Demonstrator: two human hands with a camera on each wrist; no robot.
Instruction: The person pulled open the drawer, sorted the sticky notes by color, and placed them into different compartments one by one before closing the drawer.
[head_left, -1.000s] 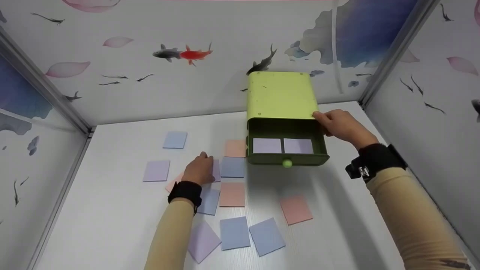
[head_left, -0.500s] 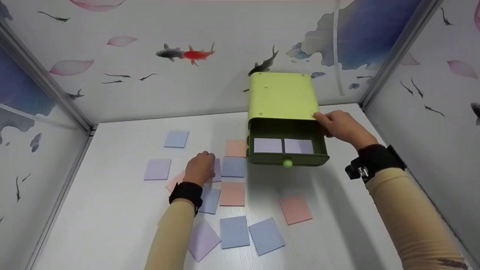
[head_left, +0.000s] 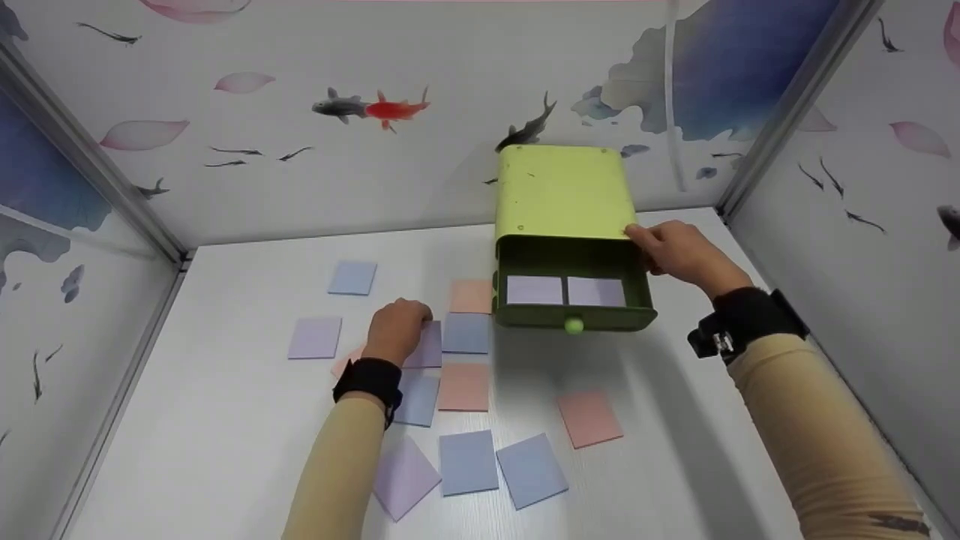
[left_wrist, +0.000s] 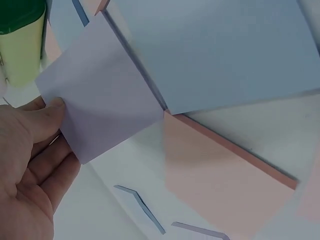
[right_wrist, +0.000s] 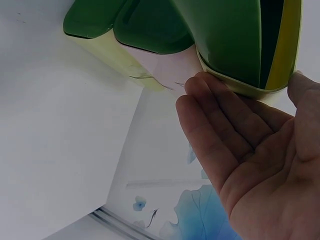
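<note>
Within the grip of the left hand, a lilac square.

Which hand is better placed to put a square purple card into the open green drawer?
Probably the left hand: it pinches a purple card, while the right hand touches the rectangular yellow-green cabinet.

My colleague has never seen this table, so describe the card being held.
Start at the green box on the white table. Left of its open drawer, a person's left grip pinches a lilac card by its edge. Other lilac cards lie nearby; only this one is held.
</note>
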